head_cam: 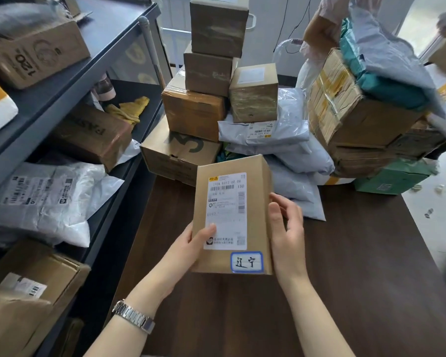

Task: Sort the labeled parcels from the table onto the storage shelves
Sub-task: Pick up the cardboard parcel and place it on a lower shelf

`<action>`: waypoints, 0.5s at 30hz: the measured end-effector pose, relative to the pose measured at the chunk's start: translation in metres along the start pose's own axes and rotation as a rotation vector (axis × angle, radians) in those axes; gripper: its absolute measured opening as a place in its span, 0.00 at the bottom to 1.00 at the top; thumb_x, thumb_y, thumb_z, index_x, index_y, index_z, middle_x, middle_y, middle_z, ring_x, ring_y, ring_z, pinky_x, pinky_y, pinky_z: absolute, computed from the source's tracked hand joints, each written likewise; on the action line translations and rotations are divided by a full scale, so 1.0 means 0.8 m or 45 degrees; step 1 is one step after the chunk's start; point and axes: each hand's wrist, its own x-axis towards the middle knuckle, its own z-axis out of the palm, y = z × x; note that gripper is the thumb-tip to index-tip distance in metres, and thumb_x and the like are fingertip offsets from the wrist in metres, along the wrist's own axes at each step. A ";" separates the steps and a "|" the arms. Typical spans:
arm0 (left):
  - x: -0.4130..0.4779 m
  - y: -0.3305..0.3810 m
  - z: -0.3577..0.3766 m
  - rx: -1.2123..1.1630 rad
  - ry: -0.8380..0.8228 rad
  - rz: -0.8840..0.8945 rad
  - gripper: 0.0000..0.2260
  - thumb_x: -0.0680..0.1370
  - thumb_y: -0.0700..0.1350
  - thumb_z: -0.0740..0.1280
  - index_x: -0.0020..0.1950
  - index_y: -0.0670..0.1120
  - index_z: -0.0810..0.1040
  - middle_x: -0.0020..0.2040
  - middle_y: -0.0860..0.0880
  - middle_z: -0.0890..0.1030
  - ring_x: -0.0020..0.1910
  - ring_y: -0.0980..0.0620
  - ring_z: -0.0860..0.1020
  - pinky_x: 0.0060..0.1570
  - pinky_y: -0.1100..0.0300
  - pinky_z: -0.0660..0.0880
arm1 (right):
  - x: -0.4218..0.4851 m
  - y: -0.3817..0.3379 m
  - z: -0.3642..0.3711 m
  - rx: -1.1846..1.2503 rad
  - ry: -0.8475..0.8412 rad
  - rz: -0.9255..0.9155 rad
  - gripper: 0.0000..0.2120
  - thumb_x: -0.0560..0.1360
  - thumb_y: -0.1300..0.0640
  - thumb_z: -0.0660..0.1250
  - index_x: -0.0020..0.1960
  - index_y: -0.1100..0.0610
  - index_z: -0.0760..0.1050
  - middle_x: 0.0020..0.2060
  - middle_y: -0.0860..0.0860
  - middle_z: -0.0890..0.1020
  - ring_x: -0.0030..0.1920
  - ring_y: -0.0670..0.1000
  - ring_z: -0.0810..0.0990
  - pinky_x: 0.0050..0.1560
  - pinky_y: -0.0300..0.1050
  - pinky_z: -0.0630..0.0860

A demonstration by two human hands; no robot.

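I hold a small brown cardboard parcel [258, 202] above the dark wooden table [358, 279], its white shipping label and a blue-framed handwritten sticker facing up. My left hand [191, 251] grips its lower left edge, thumb on the label. My right hand [286, 225] rests against its right side with fingers curled on the edge. The dark metal storage shelves [93, 73] stand at the left, holding boxes and white mailer bags.
A stack of brown boxes [211, 73] rises at the table's far middle, with grey mailer bags [289, 150] beside it. A leaning pile of boxes [350, 117] and a green box [392, 181] sit far right. Another person's hands handle packages at the top right.
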 end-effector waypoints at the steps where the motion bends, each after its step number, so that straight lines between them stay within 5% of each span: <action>1: -0.001 0.004 0.004 0.011 0.030 0.016 0.25 0.69 0.70 0.64 0.63 0.63 0.71 0.58 0.58 0.84 0.53 0.55 0.85 0.49 0.63 0.80 | -0.002 0.000 0.002 0.068 -0.070 0.062 0.28 0.74 0.33 0.63 0.68 0.46 0.72 0.67 0.46 0.74 0.65 0.38 0.75 0.69 0.48 0.74; 4: 0.002 0.008 0.003 0.049 0.146 0.091 0.18 0.70 0.68 0.63 0.59 0.71 0.68 0.60 0.59 0.73 0.56 0.57 0.78 0.52 0.60 0.75 | -0.009 0.006 0.009 0.212 -0.230 0.224 0.42 0.66 0.26 0.66 0.76 0.41 0.63 0.75 0.43 0.69 0.74 0.45 0.71 0.74 0.56 0.70; 8: 0.000 0.005 -0.001 -0.075 0.187 0.283 0.35 0.67 0.66 0.67 0.74 0.62 0.67 0.67 0.58 0.69 0.62 0.58 0.76 0.58 0.55 0.77 | -0.022 0.016 0.020 0.423 -0.211 0.269 0.34 0.70 0.40 0.70 0.75 0.42 0.65 0.72 0.47 0.76 0.71 0.51 0.76 0.71 0.61 0.72; 15: -0.002 -0.004 -0.006 -0.153 0.266 0.340 0.28 0.67 0.66 0.68 0.67 0.73 0.69 0.70 0.56 0.75 0.64 0.52 0.79 0.62 0.47 0.78 | -0.024 0.016 0.018 0.353 -0.141 0.226 0.30 0.70 0.43 0.69 0.71 0.40 0.70 0.69 0.48 0.78 0.69 0.50 0.77 0.70 0.60 0.74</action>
